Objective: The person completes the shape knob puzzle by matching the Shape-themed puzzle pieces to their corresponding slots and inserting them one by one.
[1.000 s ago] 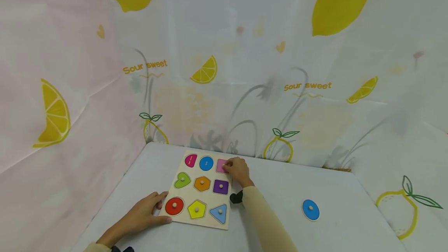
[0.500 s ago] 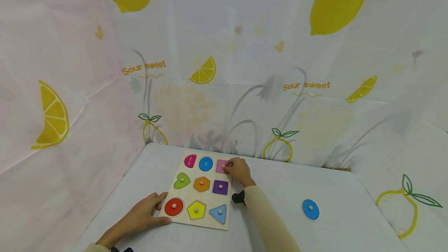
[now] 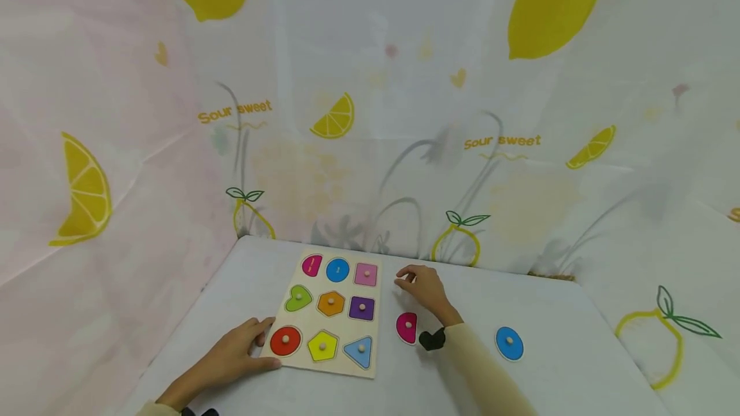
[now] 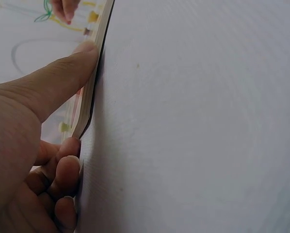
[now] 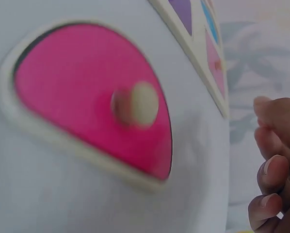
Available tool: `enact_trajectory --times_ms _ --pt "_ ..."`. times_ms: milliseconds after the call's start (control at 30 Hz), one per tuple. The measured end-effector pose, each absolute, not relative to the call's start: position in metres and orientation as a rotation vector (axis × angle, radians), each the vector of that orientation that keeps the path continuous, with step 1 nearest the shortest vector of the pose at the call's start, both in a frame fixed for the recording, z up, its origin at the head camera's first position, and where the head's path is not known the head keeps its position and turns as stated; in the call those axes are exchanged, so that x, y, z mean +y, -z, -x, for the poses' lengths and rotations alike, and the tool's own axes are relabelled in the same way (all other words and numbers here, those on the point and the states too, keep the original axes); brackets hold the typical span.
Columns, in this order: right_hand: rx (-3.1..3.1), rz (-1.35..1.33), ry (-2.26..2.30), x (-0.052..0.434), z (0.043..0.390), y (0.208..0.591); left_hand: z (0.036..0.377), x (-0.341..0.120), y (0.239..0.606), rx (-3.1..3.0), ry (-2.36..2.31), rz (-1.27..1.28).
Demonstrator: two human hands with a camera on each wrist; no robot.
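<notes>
My left hand (image 3: 234, 352) holds the near left corner of a wooden shape puzzle board (image 3: 310, 321), thumb along the near edge and fingers at the left side. Knobbed pieces sit in the board, among them a pink square (image 3: 360, 269), a purple square (image 3: 356, 313) and a red circle (image 3: 279, 345). Two back spaces, a magenta half-round (image 3: 312, 265) and a blue round (image 3: 338, 270), show no knob. Right of the board, my right hand (image 3: 424, 287) hovers with loosely bent fingers, holding nothing. Just below it lies a magenta half-round piece (image 5: 77, 73) with a knob.
A blue round piece (image 3: 510, 348) with a knob lies farther right on the white table (image 3: 555, 320). Lemon-printed sheets (image 3: 376, 165) rise behind the table and at its sides.
My right hand has let go of the pink square's knob and moved right, off the board. The magenta half-round piece, hidden under the arm before, now shows. The left hand stays in place.
</notes>
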State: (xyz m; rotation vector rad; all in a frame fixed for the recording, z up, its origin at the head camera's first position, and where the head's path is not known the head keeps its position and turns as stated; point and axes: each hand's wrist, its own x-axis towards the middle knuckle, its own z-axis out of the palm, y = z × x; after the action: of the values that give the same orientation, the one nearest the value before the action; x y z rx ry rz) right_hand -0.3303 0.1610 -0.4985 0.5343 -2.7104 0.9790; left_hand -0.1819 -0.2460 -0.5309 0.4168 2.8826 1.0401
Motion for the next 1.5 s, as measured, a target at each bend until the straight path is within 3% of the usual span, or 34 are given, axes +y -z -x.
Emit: enact_trajectory --times_ms 1000,1500 --pt "-2.735 -0.174 -0.959 0.31 0.232 0.498 0.182 -0.247 0.53 2.864 -1.053 -0.375" --pt "-2.859 0.063 -0.976 0.36 0.199 0.503 0.184 -0.246 0.531 2.86 -1.059 -0.392"
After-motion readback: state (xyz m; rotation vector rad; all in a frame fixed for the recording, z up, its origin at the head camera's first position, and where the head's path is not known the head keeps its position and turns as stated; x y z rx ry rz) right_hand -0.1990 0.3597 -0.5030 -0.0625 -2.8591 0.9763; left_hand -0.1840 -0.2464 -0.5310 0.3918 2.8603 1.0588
